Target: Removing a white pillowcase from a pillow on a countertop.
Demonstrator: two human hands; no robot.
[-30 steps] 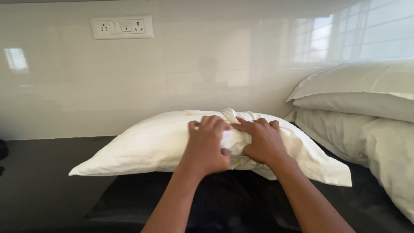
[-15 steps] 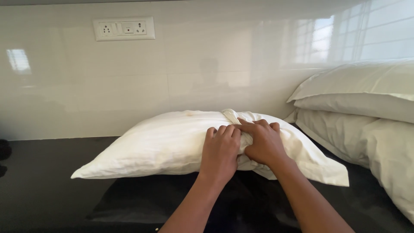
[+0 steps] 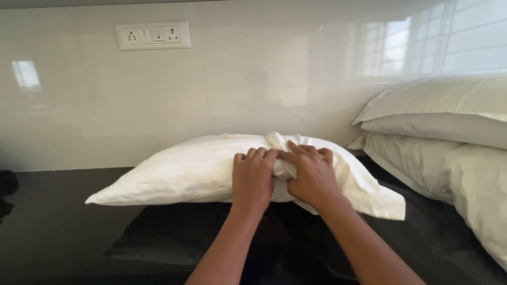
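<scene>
Glossy white wall tiling (image 3: 253, 95) is seen behind a dark, shiny surface (image 3: 63, 232), on which a white pillow (image 3: 179, 169) is laid lengthwise. At the pillow's middle, the left hand (image 3: 253, 179) is pressed palm down, its fingers curled over a bunched fold of the pillowcase (image 3: 280, 153); the right hand (image 3: 312, 177) is set just beside it, touching it, with fingers closed around the same gathered cloth. The pillow thus lies directly under both hands and extends well to the left and somewhat to the right of them. How much cloth is pinched cannot be told, since the fingertips and both palms are hidden. Farther right, a stack of pale pillows (image 3: 449, 126) is cut off by the frame edge. A switch-and-socket plate (image 3: 153, 36) is mounted on the wall above, and a small dark object (image 3: 6, 184) at the far left edge is too cropped to make out.
</scene>
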